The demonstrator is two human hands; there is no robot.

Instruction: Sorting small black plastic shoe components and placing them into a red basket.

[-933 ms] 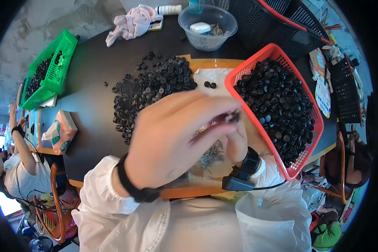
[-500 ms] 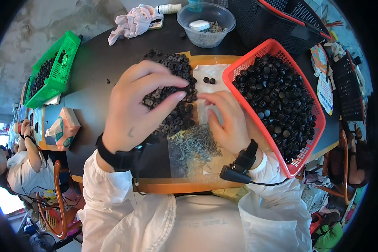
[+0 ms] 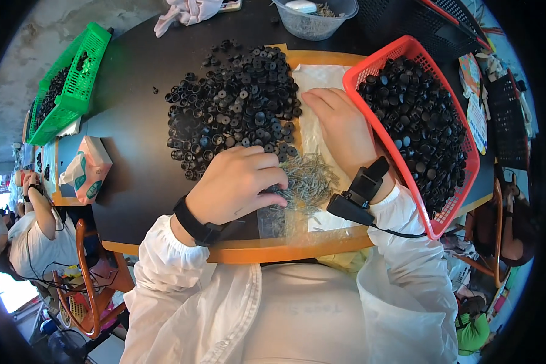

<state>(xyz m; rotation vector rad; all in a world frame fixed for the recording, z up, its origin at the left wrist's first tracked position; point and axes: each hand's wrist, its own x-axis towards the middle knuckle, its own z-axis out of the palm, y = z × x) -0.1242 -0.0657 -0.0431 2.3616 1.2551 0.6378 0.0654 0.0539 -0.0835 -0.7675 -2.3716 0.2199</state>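
Observation:
My left hand (image 3: 239, 185) is low over the near edge of a pile of thin metal screws (image 3: 309, 182), its thumb and index finger parted and the other fingers curled. I see nothing between them. Behind that hand spreads a heap of small round black plastic pieces (image 3: 224, 115), some cup-shaped and some with a centre hole. My right hand (image 3: 343, 130) rests on a white paper strip (image 3: 321, 76), fingers together and pointing left, tips bent down. Its thumb and whatever lies beneath the fingertips are hidden. Right beside it stands a red basket (image 3: 385, 136) full of black round caps (image 3: 415, 121).
At the far left stands a green basket (image 3: 73, 91) of black parts, with a tissue pack (image 3: 91, 170) nearer. A clear plastic bowl (image 3: 315, 24) and a pink cloth (image 3: 188, 12) lie at the back, a black crate (image 3: 406, 30) back right. Another person (image 3: 39, 236) sits at left.
My left hand has moved from above the black pieces down toward the screws. My right hand has shifted forward over the spot where two black caps lay. The view has tilted slightly.

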